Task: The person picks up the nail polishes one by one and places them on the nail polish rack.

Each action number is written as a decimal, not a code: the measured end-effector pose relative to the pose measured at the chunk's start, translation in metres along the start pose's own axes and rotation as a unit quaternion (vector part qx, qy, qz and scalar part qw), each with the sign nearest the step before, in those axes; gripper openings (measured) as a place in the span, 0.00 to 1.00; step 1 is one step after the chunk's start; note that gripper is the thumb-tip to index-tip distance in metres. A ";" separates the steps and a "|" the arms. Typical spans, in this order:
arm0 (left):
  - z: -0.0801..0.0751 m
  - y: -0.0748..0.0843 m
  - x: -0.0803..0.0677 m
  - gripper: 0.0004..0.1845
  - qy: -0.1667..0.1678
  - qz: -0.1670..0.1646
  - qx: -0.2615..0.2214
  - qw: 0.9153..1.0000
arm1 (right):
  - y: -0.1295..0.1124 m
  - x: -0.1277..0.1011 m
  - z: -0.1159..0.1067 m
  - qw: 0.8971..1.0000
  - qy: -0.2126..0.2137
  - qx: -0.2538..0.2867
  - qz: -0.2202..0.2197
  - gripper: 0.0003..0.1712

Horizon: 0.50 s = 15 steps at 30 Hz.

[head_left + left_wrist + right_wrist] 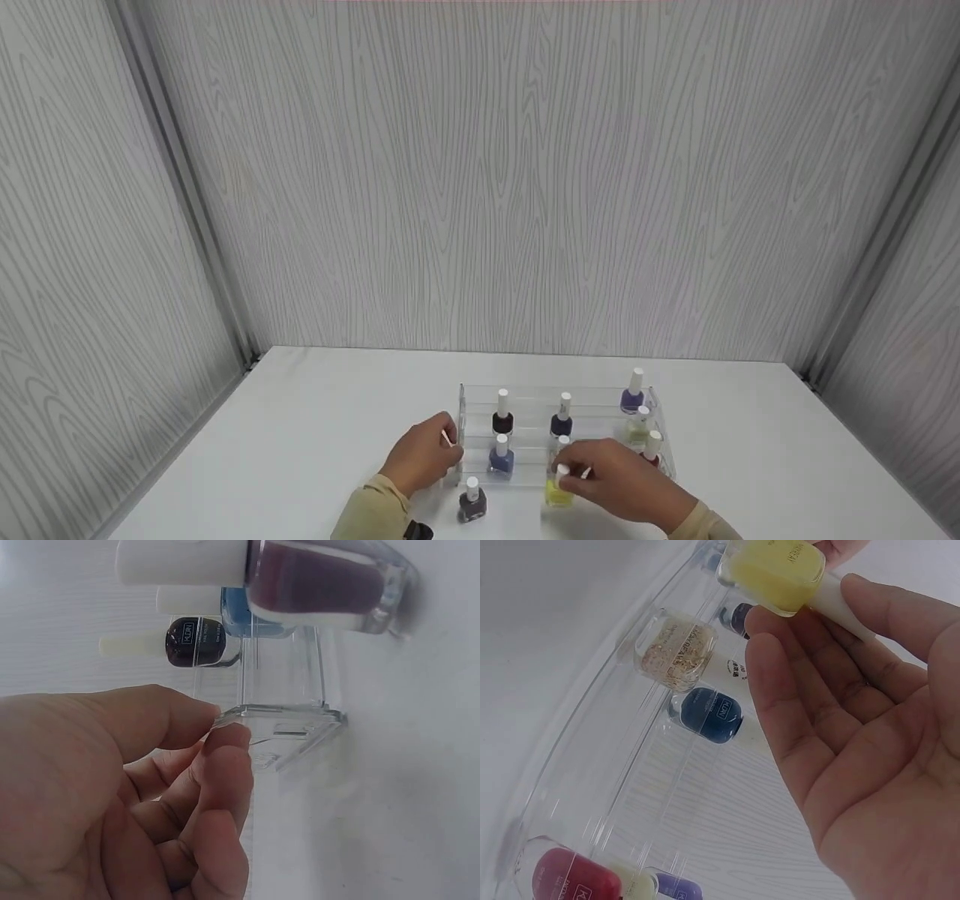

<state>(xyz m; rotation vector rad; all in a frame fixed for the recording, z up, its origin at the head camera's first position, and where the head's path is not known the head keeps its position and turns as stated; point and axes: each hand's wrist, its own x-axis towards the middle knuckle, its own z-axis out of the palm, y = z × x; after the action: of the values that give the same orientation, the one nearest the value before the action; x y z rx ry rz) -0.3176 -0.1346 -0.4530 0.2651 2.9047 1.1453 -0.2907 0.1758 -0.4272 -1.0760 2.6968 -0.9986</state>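
Note:
A clear tiered display rack [525,480] stands on the table with nail polish bottles on its steps. My left hand [424,454] pinches the rack's left side edge between thumb and forefinger, plain in the left wrist view. My right hand [619,480] holds a yellow nail polish bottle [776,574] by its white cap, in front of the rack. Whether that bottle touches the table, I cannot tell. A dark purple-grey nail polish bottle [472,504] stands before the rack's left end. Behind the right fingers, a glitter nail polish bottle [676,652] is partly hidden in the head view.
On the rack are a blue-violet bottle [502,459], a dark red one [502,422], a navy one [561,425] and, at the right, purple [632,400], pale [637,431] and red [577,877] ones. Grey wood-grain panels [480,180] enclose the white table [300,420].

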 end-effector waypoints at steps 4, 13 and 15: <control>0.000 -0.002 0.000 0.07 -0.005 0.004 0.002 1.000 | 0.001 0.000 0.001 1.000 -0.010 0.004 0.007 0.08; -0.001 -0.002 0.000 0.07 -0.005 0.014 -0.005 1.000 | 0.001 -0.003 -0.006 1.000 0.011 -0.001 -0.006 0.09; -0.001 -0.002 0.000 0.07 -0.005 0.016 -0.007 1.000 | 0.000 -0.004 -0.010 1.000 0.017 -0.008 -0.004 0.08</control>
<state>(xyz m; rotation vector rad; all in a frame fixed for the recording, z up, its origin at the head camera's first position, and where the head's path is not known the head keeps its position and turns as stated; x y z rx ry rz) -0.3184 -0.1367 -0.4535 0.3170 2.8925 1.1651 -0.2908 0.1841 -0.4197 -1.0840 2.7341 -1.0069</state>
